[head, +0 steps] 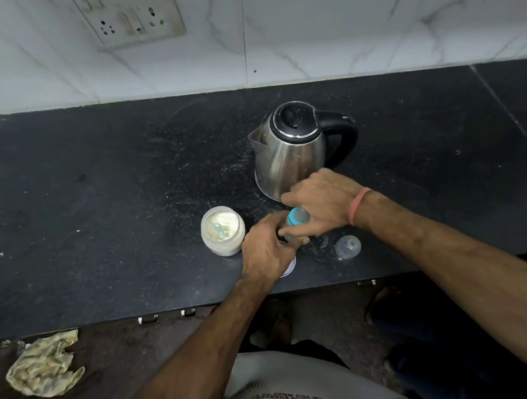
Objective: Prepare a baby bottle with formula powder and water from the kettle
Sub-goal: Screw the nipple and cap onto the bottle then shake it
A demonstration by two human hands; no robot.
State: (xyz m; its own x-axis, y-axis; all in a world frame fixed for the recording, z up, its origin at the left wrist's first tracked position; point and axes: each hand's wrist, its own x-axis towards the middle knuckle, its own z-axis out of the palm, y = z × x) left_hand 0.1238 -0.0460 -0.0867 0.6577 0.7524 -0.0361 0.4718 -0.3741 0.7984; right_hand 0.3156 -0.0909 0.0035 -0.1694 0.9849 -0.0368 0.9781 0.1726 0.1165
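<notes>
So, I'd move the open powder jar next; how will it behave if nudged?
The powder jar looks squat and wide, so probably slides rather than tips. It's lidless with a scoop inside, so a jolt could spill powder. Likely light plastic.

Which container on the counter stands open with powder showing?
The plastic formula jar, left of both hands, lidless with a scoop in its powder. The kettle has its lid shut.
</notes>
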